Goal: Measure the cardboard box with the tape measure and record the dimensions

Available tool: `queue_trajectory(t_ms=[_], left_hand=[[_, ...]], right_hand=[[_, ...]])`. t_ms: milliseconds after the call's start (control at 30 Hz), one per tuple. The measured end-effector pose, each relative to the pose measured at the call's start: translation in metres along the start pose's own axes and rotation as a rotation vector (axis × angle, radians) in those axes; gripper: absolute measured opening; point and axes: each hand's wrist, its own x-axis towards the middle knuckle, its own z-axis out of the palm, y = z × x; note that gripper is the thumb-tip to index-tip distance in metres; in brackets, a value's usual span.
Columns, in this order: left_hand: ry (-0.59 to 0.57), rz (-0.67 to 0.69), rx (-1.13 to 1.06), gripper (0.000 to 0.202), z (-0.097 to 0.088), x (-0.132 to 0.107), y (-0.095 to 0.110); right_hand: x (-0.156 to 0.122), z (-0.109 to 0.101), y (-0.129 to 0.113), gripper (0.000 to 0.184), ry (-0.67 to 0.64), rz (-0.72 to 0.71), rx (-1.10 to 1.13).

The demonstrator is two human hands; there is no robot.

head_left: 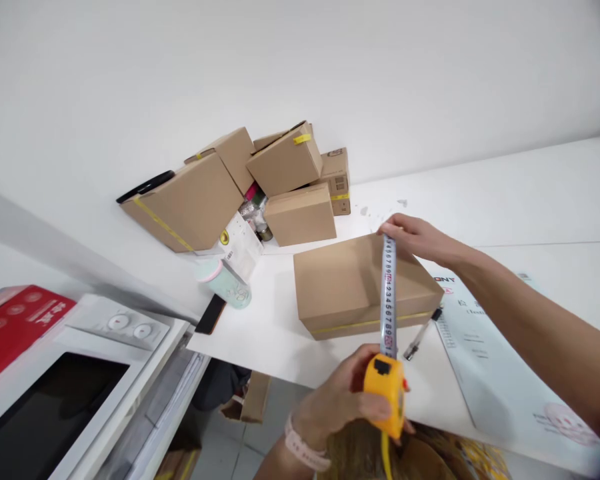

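Note:
A yellow tape measure (386, 393) is gripped in my left hand (343, 397), just off the table's front edge. Its blade (389, 293) runs out across the top of a brown cardboard box (340, 277) that lies on the table. At the box's far edge, my right hand (415, 237) pinches the blade's end between thumb and fingers. Yellow tape lines the near side of the box. Close to its right corner lies a pen (423, 335), with a light blue printed folder (500, 360) beside it.
Several cardboard boxes (300, 217) are piled at the back left against the wall. A pale green cup (225, 283) and a dark phone-like slab (211, 315) sit at the table's left end. Lower left stands a white microwave (55, 393) with a red box (20, 320) behind it.

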Motion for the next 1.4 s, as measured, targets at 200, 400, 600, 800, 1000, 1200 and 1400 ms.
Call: queue_trajectory(t_ms=[200,400,600,800,1000,1200,1400], left_hand=[[0.104,0.230,-0.114,0.054,0.029,0.050,-0.008],[0.149,0.237,-0.155,0.059,0.039,0.062,-0.021],[0.177,0.253,-0.192,0.063,0.054,0.063,-0.033],[0.186,0.251,-0.175,0.064,0.059,0.061,-0.030],[0.197,0.238,-0.169,0.065,0.058,0.061,-0.031],[0.210,0.234,-0.168,0.064,0.058,0.059,-0.033],[0.208,0.244,-0.151,0.059,0.057,0.060,-0.030]], right_hand=[[0.058,0.034,-0.006,0.036,-0.184,0.022,-0.285],[0.066,0.045,0.009,0.034,-0.186,0.007,-0.406],[0.060,0.042,0.018,0.034,-0.208,-0.065,-0.271],[0.061,0.044,0.022,0.034,-0.191,-0.071,-0.181],[0.059,0.043,0.019,0.032,-0.177,-0.086,-0.202],[0.060,0.045,0.018,0.035,-0.158,-0.088,-0.260],[0.061,0.047,0.016,0.039,-0.134,-0.059,-0.253]])
